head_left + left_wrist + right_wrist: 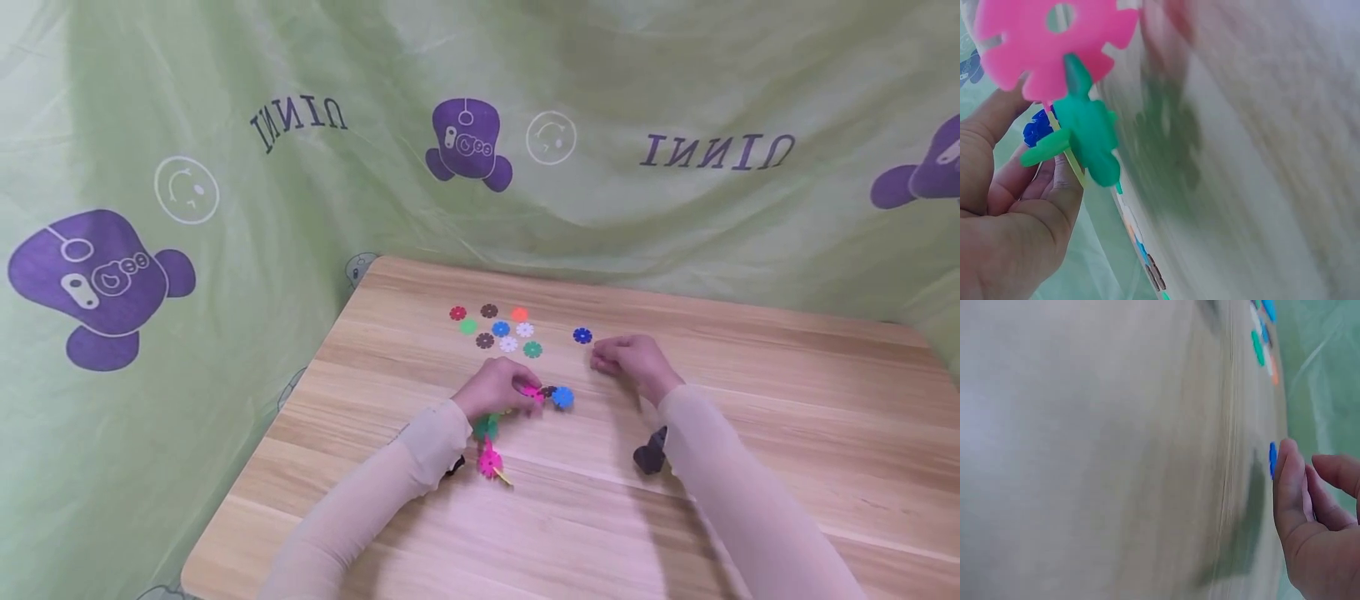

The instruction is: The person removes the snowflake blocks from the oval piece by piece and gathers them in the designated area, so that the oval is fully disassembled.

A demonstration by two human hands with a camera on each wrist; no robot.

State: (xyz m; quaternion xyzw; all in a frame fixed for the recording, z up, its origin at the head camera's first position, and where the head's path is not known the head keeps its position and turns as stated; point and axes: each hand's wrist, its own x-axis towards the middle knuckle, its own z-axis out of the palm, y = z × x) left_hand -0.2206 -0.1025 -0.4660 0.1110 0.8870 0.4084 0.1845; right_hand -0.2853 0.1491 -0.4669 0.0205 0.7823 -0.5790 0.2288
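My left hand (489, 387) grips a chain of interlocking plastic snowflake discs above the table. Out past its fingertips stick a brown disc (550, 392) and a light blue disc (562, 397); a pink disc (533, 394) sits at the fingers. Toward me hang a green disc (486, 427) and another pink disc (490, 461), with a yellow one seen edge-on (504, 477). The palm hides the chain's middle. My right hand (637, 362) holds nothing, its thumb and fingers apart in the right wrist view. Just beyond those fingertips lies a dark blue disc (1273, 459).
Several loose discs, among them a red one (457, 313), an orange one (520, 314) and a white one (508, 343), lie flat toward the back of the wooden table (787, 433). A green printed curtain (600, 217) hangs behind the table and along its left.
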